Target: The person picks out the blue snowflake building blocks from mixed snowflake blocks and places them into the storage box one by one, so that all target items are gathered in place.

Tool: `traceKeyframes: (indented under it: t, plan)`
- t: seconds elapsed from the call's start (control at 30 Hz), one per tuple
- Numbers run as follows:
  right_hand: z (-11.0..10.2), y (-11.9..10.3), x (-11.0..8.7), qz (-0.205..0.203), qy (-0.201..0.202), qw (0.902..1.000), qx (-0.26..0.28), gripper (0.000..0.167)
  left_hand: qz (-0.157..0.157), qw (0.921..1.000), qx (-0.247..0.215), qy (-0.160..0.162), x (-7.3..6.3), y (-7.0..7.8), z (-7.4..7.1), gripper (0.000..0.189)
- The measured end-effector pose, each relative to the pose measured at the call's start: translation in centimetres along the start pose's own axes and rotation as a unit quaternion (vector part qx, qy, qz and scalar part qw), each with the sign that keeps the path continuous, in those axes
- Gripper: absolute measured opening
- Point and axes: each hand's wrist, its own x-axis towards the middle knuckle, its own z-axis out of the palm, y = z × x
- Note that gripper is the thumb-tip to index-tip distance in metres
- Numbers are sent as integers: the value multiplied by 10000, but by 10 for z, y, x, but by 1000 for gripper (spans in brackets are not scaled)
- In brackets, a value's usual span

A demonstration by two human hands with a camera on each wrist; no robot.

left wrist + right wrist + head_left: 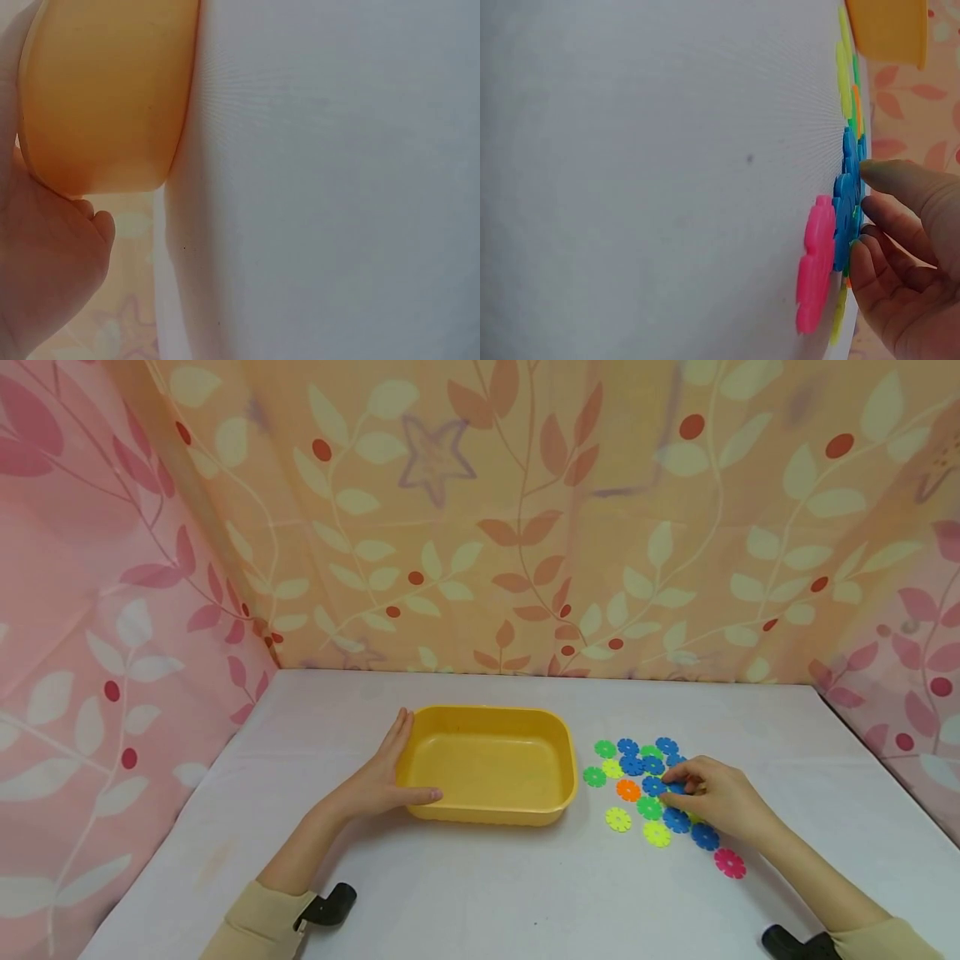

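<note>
Blue pcs [654, 786] under R grip [718, 793]

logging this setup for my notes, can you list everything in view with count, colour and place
tub: one, yellow, mid-table
blue discs: several, overlapping so no sure count, right of tub
green discs: at least four, same cluster
yellow discs: at least three, same cluster
orange disc: at least one, same cluster
pink disc: one, cluster's near right end
table: one, white, underneath
back curtain: one, orange with leaves, behind table
side curtains: two, pink, left and right
wrist pieces: two, black, one per wrist
sleeves: two, beige, one per arm
hands: two, bare, left hand on tub's left side, right hand at blue discs
</note>
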Motion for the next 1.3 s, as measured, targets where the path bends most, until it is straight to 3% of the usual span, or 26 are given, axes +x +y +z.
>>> traceKeyframes:
  t: [0.6,1.3]
  plan:
    - [2,-5,3,251,-74,9996,-53,28,-255,9996,-15,-134,-5,7,1,130]
    - [2,-8,4,64,-84,9999,-83,27,-241,9995,0,-224,-6,7,2,129]
